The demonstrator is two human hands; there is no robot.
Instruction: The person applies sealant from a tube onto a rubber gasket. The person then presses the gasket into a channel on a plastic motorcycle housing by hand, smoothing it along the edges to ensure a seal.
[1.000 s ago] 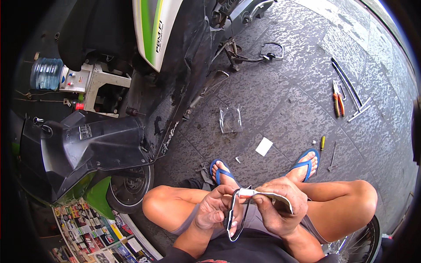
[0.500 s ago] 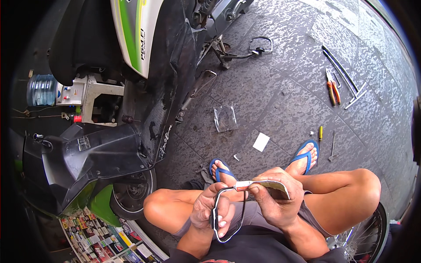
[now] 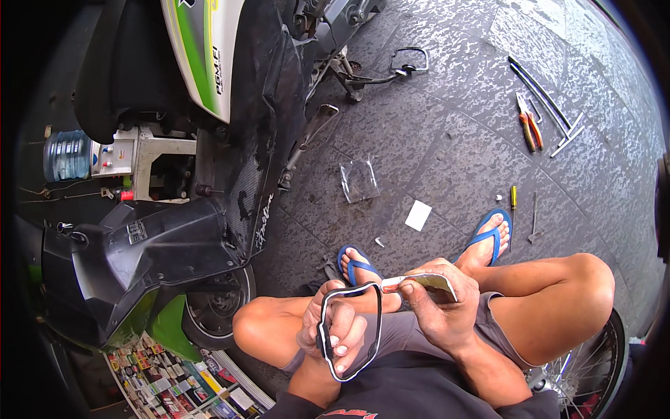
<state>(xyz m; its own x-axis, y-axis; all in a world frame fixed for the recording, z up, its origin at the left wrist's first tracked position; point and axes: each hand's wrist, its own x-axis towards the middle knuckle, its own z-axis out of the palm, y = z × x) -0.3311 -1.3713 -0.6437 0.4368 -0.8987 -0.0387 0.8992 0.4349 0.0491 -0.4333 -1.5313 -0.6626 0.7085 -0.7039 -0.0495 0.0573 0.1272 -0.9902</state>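
Left of the ring (image 3: 379, 311), the black and green scooter (image 3: 150, 241) stands well apart from it. At the ring's left side, the curled fingers lie close against its white line; if that line is wet paste, as it seems, a rub from a knuckle could smear it. The ring looks thin and bendy, so a loose hold there could let it twist, and its lower end, hanging in front of the dark shirt (image 3: 419, 384), could then touch the cloth. At the ring's right upper corner, the nozzle of the tube (image 3: 438, 281) meets or almost meets it; too hard a squeeze could leave a lump, too fast a pull a gap.

The left hand (image 3: 333, 327), at the ring's left side, has its fingers bent inward and closed around that part of the ring; where the thumb presses cannot be told. The right hand (image 3: 447, 307), just right of the ring, is closed on the flattened tube, thumb on the near side, fingers behind, nozzle pointing toward the ring.
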